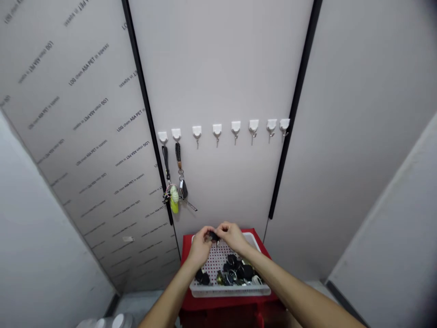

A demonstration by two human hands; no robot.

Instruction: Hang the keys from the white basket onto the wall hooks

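Note:
Above the far part of a white perforated basket [229, 291], my left hand [202, 246] and my right hand [232, 234] meet with bent fingers. Between them they grip a small bunch of keys [214, 236] with a black part; metal pieces dangle below it. My fingers hide much of it. Inside the basket, a pile of keys with black fobs and rings [239, 271] lies at the near right. A smaller black cluster [202, 277] sits at the near left corner.
White adhesive hooks [235, 127] run in a row along the wall. A black-strapped key ring with a yellow-green charm [174, 200] hangs at the far left, beside another strapped key set [183, 184]. The basket stands on a red stool or table [187, 255]. White-lidded containers [118, 320] are at lower left.

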